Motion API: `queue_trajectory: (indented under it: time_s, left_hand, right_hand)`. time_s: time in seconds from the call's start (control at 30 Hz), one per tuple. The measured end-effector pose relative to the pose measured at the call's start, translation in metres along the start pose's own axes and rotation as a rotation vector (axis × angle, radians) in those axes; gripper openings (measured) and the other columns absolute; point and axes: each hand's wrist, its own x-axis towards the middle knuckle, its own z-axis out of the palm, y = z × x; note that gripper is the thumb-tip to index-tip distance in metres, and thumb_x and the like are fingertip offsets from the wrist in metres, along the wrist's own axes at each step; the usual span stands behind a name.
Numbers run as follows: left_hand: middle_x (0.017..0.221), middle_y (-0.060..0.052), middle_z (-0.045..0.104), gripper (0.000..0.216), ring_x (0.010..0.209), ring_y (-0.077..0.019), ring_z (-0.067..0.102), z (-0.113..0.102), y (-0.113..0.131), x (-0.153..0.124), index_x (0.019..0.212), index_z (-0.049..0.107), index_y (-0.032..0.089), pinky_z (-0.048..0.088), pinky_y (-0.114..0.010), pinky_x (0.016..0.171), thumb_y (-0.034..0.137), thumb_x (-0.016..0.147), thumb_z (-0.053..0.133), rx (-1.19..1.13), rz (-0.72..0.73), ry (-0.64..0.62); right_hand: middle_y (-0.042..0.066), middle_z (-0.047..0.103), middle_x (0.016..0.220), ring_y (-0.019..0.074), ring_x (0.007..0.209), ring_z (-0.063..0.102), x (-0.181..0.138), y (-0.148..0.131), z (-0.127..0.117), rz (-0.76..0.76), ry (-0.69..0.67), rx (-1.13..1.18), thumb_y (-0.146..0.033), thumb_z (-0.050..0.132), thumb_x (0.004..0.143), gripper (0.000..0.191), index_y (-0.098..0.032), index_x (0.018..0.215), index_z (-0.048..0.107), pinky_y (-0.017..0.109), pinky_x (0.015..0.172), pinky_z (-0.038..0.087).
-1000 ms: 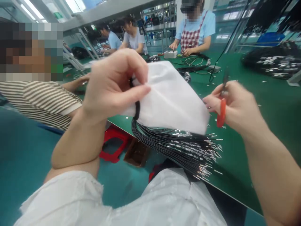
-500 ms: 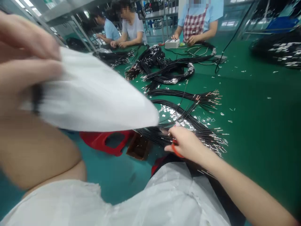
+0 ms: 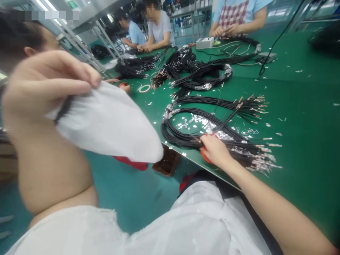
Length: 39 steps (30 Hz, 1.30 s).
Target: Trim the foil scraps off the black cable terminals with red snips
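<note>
Raised close to the camera on the left, my left hand (image 3: 50, 83) pinches a white cloth piece (image 3: 111, 124) between thumb and fingers. The cloth has a dark gathered edge near the fingers and tapers to a rounded end over the table edge. My right hand (image 3: 216, 147) is closed around the red-orange handles of scissors (image 3: 205, 156); their blades are mostly hidden against the cables. Around it on the green table lies a looped bundle of black cables (image 3: 170, 131), with bare ends fanned to the right and small silvery scraps inside the loop.
More black cable bundles (image 3: 186, 67) lie farther back, near a roll of tape (image 3: 145, 88) and a white box (image 3: 204, 43). A co-worker's head is close at left; others sit across. Below the table edge stands a brown bin (image 3: 167, 163) beside a red stool (image 3: 130, 163).
The view has shifted, bringing a co-worker's head and the tape roll into sight at left. My left hand with the white cloth appears farther from the camera. My right hand still grips the scissors.
</note>
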Motion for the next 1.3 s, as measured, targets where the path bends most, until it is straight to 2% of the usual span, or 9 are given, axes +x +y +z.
queue_trajectory:
  time_s: [0.27,0.53,0.6,0.73,0.87,0.93,1.03,1.17,1.3]
  left_hand:
    - [0.071,-0.004,0.058,0.017,0.071,-0.0182,0.057,0.082,-0.052,-0.005,0.064,0.052,0.020,0.045,-0.034,0.064,0.031,0.067,0.065,-0.076,-0.177,-0.138]
    - [0.075,-0.002,0.054,0.006,0.074,-0.0163,0.053,0.209,-0.114,-0.096,0.068,0.050,0.020,0.044,-0.031,0.071,0.016,0.070,0.047,0.179,-0.194,-0.223]
    - [0.078,-0.003,0.053,0.009,0.076,-0.0160,0.052,0.217,-0.117,-0.115,0.072,0.049,0.020,0.044,-0.030,0.072,0.014,0.074,0.042,0.347,-0.179,-0.184]
    - [0.080,-0.003,0.055,0.010,0.078,-0.0175,0.055,0.202,-0.117,-0.124,0.077,0.051,0.020,0.044,-0.030,0.072,0.016,0.077,0.042,0.508,-0.217,-0.370]
    - [0.087,-0.004,0.061,0.013,0.078,-0.0186,0.058,0.172,-0.111,-0.105,0.083,0.058,0.020,0.044,-0.029,0.071,0.020,0.078,0.047,0.570,-0.230,-0.655]
    - [0.087,-0.002,0.066,0.014,0.078,-0.0192,0.060,0.161,-0.101,-0.082,0.085,0.063,0.022,0.043,-0.028,0.068,0.024,0.074,0.056,0.556,-0.201,-0.894]
    - [0.077,0.001,0.067,0.018,0.065,-0.0156,0.058,0.168,-0.074,-0.029,0.091,0.067,0.025,0.041,-0.025,0.062,0.028,0.075,0.059,0.511,-0.105,-0.974]
    - [0.076,-0.001,0.065,0.018,0.062,-0.0111,0.056,0.239,-0.029,0.045,0.086,0.066,0.019,0.040,-0.021,0.052,0.028,0.070,0.064,0.092,0.052,-0.743]
    - [0.078,-0.003,0.062,0.024,0.061,-0.0096,0.057,0.325,-0.020,0.067,0.090,0.060,0.016,0.042,-0.020,0.048,0.034,0.074,0.060,-0.516,-0.028,-0.814]
  right_hand:
    - [0.005,0.062,0.079,0.0214,0.069,0.056,0.018,0.042,-0.016,0.354,0.187,0.210,-0.022,0.058,0.072,0.019,-0.020,0.089,0.050,0.028,0.058,0.036]
    - [0.005,0.060,0.077,0.0209,0.071,0.052,0.019,0.044,-0.010,0.257,0.206,0.270,-0.016,0.054,0.070,0.014,-0.019,0.084,0.052,0.029,0.061,0.038]
    - [0.006,0.059,0.078,0.0219,0.077,0.052,0.014,0.039,-0.010,0.201,0.207,0.275,-0.015,0.054,0.070,0.011,-0.019,0.080,0.053,0.031,0.067,0.039]
    - [0.009,0.060,0.085,0.0228,0.084,0.050,-0.003,0.014,-0.019,-0.056,0.301,0.306,-0.013,0.048,0.074,0.011,-0.020,0.081,0.054,0.034,0.075,0.039]
    - [0.007,0.059,0.079,0.0192,0.078,0.049,-0.028,-0.008,-0.020,-0.449,0.133,0.296,-0.014,0.047,0.076,0.009,-0.020,0.078,0.054,0.031,0.073,0.037]
    - [0.003,0.058,0.072,0.0166,0.069,0.047,-0.037,-0.013,-0.013,-0.487,0.016,0.286,-0.013,0.048,0.075,0.008,-0.020,0.075,0.052,0.028,0.066,0.037]
    - [0.002,0.058,0.071,0.0157,0.069,0.048,-0.042,-0.014,-0.001,-0.469,-0.049,0.310,-0.011,0.049,0.072,0.010,-0.019,0.075,0.052,0.025,0.064,0.037]
    - [0.002,0.060,0.075,0.0156,0.074,0.052,-0.041,-0.011,0.007,-0.467,-0.061,0.371,-0.013,0.049,0.072,0.012,-0.019,0.082,0.055,0.024,0.066,0.039]
    - [0.002,0.061,0.074,0.0152,0.072,0.054,-0.057,-0.003,0.006,-0.403,-0.009,0.452,-0.015,0.049,0.074,0.011,-0.018,0.082,0.056,0.025,0.067,0.041]
